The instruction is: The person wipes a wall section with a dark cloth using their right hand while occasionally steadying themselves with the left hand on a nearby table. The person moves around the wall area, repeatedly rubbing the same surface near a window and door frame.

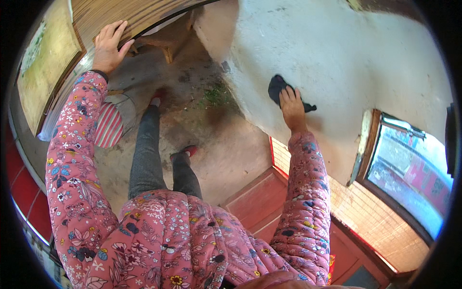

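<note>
My right hand [293, 110] presses a crumpled black cloth [277, 86] flat against the pale plastered wall [335, 61]. Part of the cloth sticks out above and to the right of my fingers. At the upper left, my left hand [110, 47] lies on a wood-grain panel [158, 16], near its dark edge. Its fingers are slightly spread and the thumb points away from them; nothing is held there.
A wood-framed window [408, 162] is set in the wall at right. A red panelled wooden door [256, 195] stands below. On the concrete floor [216, 155] are a red-and-white striped round seat [110, 124] and green plant scraps [216, 95]. A low wooden stool [168, 54] stands beneath the panel.
</note>
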The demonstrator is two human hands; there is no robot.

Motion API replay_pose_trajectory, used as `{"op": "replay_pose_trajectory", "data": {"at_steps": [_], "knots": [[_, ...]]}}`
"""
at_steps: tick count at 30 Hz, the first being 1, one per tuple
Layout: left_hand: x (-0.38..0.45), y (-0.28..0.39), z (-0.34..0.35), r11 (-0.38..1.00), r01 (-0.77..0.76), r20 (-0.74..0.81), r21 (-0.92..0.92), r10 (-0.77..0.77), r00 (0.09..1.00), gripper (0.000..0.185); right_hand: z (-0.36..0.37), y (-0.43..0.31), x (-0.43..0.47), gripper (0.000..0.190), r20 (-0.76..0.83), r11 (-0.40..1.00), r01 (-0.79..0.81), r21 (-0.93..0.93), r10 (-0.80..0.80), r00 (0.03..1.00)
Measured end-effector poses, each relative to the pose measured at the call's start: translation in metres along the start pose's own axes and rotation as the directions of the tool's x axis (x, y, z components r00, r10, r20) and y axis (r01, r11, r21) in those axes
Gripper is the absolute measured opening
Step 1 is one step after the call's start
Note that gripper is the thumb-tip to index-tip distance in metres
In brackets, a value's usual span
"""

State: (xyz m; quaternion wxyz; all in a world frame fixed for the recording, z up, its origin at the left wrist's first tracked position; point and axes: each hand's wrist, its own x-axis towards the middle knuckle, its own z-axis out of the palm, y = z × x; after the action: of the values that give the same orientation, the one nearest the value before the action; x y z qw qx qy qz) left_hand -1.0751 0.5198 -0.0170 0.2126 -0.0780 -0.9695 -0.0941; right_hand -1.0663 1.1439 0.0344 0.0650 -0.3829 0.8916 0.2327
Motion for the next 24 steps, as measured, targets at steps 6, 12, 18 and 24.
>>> {"op": "replay_pose_trajectory", "data": {"at_steps": [6, 12, 18, 24], "knots": [[0.001, -0.001, -0.006, 1.0, 0.013, 0.015, 0.027, -0.013, 1.0, 0.06, -0.091, 0.044, -0.074, 0.041, -0.081, 0.983, -0.1, -0.153, 0.088, 0.993], [0.003, -0.003, -0.012, 0.999, -0.017, -0.02, 0.033, 0.018, 1.0, 0.058, -0.179, 0.077, -0.063, 0.051, -0.375, 0.891, -0.387, -0.238, 0.283, 0.883], [0.004, -0.004, -0.015, 1.0, -0.031, 0.014, 0.003, 0.031, 0.999, 0.059, -0.077, 0.032, -0.029, 0.041, -0.282, 0.987, -0.136, -0.084, 0.108, 0.953], [0.006, -0.005, -0.016, 0.998, -0.07, 0.0, 0.001, 0.07, 0.998, 0.061, -0.08, 0.023, -0.088, 0.039, -0.199, 0.981, -0.175, -0.083, 0.156, 0.968]]}}
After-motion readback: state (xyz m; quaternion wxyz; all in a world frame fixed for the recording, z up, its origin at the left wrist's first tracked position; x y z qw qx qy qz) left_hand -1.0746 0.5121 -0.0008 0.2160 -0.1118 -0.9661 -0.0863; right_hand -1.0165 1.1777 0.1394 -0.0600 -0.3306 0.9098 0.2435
